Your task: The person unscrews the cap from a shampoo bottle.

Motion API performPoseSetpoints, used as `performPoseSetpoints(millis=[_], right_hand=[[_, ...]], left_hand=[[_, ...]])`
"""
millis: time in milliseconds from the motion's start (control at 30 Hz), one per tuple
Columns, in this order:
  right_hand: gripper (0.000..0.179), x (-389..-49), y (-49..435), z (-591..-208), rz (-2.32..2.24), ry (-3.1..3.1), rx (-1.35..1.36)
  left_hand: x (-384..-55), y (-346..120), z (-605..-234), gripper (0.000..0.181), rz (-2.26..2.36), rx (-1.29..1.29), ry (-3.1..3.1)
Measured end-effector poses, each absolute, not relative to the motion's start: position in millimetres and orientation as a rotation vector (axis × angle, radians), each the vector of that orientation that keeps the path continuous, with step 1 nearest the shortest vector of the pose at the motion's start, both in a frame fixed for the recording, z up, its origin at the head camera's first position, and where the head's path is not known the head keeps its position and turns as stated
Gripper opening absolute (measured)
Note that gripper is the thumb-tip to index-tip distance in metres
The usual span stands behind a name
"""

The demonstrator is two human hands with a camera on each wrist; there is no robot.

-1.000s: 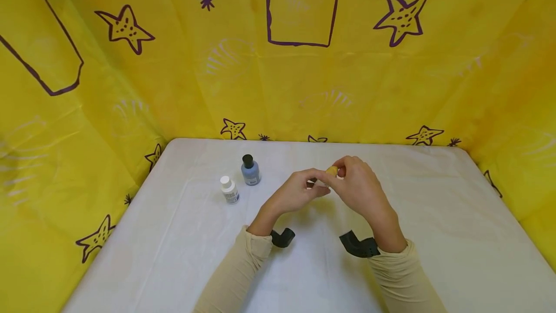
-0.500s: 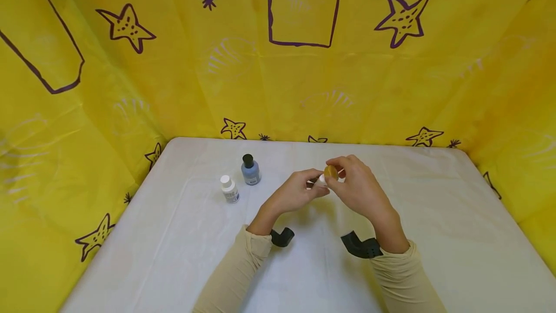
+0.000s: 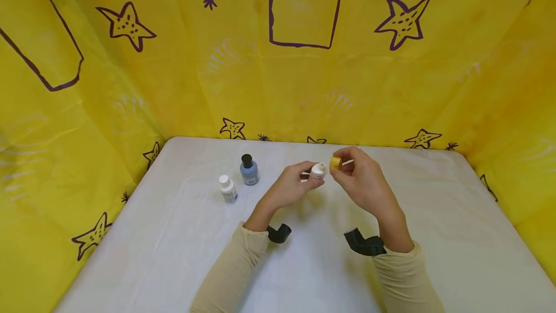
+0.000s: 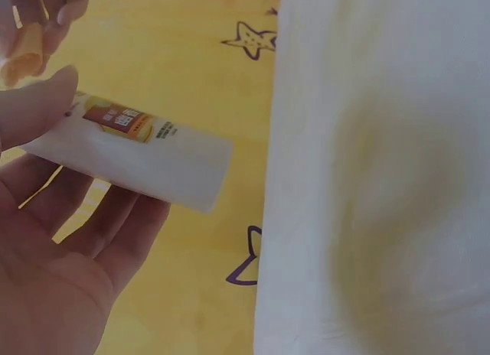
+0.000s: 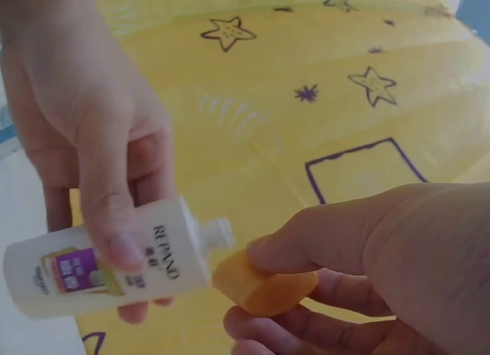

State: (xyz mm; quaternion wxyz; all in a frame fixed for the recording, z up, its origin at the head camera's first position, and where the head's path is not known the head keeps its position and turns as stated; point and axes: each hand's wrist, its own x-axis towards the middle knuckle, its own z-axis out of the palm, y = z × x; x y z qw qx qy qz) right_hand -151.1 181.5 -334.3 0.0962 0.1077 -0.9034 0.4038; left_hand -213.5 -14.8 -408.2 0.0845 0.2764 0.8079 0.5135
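Observation:
A small white bottle (image 5: pixel 180 252) with a printed label lies tilted in my left hand (image 3: pixel 290 185), pinched between thumb and fingers. Its narrow threaded neck is bare and points toward my right hand (image 3: pixel 362 182). That hand pinches a yellow-orange cap (image 3: pixel 336 163) between thumb and fingertips, a short gap away from the neck. In the left wrist view, the bottle's flat base end faces the table side and the cap shows hollow at its end. Both hands are above the table.
On the white-covered table (image 3: pixel 312 264), a small white bottle (image 3: pixel 228 189) and a blue bottle with a black cap (image 3: pixel 249 170) stand upright to the left of my hands. Yellow patterned cloth (image 3: pixel 278 86) hangs behind and at the sides. Each wrist wears a black mount (image 3: pixel 365 244).
The yellow cap has come off the bottle's neck, and my right hand has moved a little to the right with it. My left hand still holds the bottle, whose open neck now shows.

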Motion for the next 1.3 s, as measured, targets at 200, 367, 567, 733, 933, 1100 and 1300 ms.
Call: performPoseSetpoints(millis=[200,367,567,733,933,1100,1300], right_hand=[[0.035,-156,187,-338,1.232,-2.723,0.31],[0.039,-165,195,-346,1.195,-2.736,0.357],[0.034,-178,205,-359,1.176,-2.675,0.342],[0.034,-187,214,-367,1.189,-2.66,0.259],[0.034,-200,228,-369,1.149,-2.734,0.214],[0.034,-212,240,-373,1.128,-2.761,0.178],[0.041,-226,251,-386,1.152,-2.752,0.047]], left_hand=[[-219,-13,-404,0.038,1.536,0.853,2.474],[-224,-13,-395,0.039,1.502,0.881,2.571],[-235,-8,-385,0.04,1.471,0.88,2.663],[-249,0,-389,0.041,1.427,0.861,2.683],[-266,16,-398,0.038,1.499,0.893,2.755],[-278,34,-400,0.035,1.59,0.877,2.831],[-291,58,-406,0.037,1.711,0.821,2.842]])
